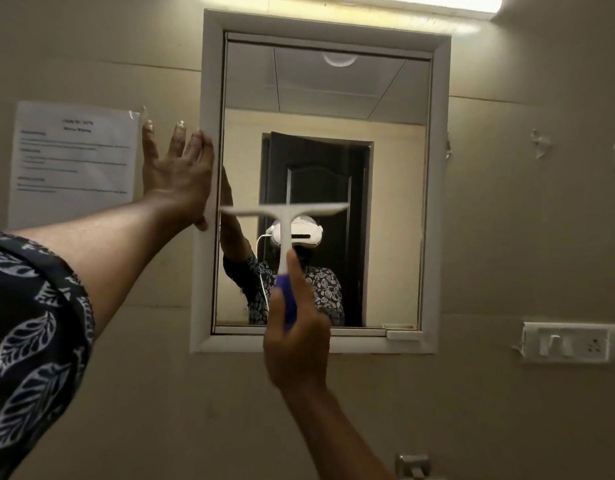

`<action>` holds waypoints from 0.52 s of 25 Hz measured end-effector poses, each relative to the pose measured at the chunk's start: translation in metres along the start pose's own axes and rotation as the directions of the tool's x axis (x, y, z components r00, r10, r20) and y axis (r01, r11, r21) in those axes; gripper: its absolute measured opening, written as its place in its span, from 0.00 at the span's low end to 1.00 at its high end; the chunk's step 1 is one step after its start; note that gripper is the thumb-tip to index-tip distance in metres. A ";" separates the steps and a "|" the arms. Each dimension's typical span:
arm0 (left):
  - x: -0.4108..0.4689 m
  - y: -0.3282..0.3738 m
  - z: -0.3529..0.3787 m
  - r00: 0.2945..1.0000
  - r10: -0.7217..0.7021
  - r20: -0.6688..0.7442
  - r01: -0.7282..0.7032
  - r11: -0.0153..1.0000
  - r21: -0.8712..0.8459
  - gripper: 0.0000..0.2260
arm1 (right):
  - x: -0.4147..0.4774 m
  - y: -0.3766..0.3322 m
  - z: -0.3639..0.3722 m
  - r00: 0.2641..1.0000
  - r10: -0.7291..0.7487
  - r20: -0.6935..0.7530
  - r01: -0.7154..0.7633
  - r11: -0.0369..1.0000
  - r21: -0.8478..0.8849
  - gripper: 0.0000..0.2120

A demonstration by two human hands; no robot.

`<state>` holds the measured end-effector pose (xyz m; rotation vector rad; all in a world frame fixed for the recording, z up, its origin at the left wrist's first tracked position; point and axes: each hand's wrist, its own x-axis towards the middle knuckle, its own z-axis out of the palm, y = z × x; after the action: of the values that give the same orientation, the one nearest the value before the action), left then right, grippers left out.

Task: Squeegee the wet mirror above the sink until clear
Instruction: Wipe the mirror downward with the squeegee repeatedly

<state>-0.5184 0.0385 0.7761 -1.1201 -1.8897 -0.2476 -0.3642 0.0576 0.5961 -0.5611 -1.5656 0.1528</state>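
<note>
The mirror [385, 220] hangs on the beige wall in a white frame [437, 188]. My right hand [295, 344] grips the blue handle of a white squeegee [285, 216], whose blade lies level across the left half of the glass at mid height. My left hand [176, 174] rests flat, fingers spread, against the frame's left edge and the wall beside it. The glass reflects a person, a dark door and the ceiling. I cannot tell from here how wet the glass is.
A printed paper notice [74, 161] is taped to the wall left of the mirror. A white switch and socket plate [569, 342] sits lower right. A tube light [351, 3] glows above. A metal fitting [413, 465] shows at the bottom edge.
</note>
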 end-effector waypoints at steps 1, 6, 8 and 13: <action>0.000 0.000 -0.001 1.000 -0.003 0.004 0.003 1.000 0.015 0.58 | -0.016 0.005 -0.001 1.000 -0.013 -0.010 0.013 1.000 0.015 0.22; -0.003 0.002 -0.005 1.000 0.018 -0.001 -0.017 0.999 0.052 0.58 | -0.024 0.003 -0.009 0.999 -0.030 -0.020 0.030 1.000 0.008 0.23; -0.005 0.002 -0.006 1.000 0.018 -0.005 -0.018 0.999 0.050 0.57 | -0.024 -0.003 -0.009 1.000 -0.001 -0.003 0.001 1.000 0.003 0.23; -0.007 0.003 -0.010 1.000 0.021 -0.001 -0.021 0.999 0.048 0.56 | -0.077 0.001 -0.006 0.993 0.108 0.043 -0.108 0.994 0.006 0.22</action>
<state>-0.5088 0.0307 0.7753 -1.1068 -1.8720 -0.1898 -0.3597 0.0236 0.5271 -0.6402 -1.5755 0.2549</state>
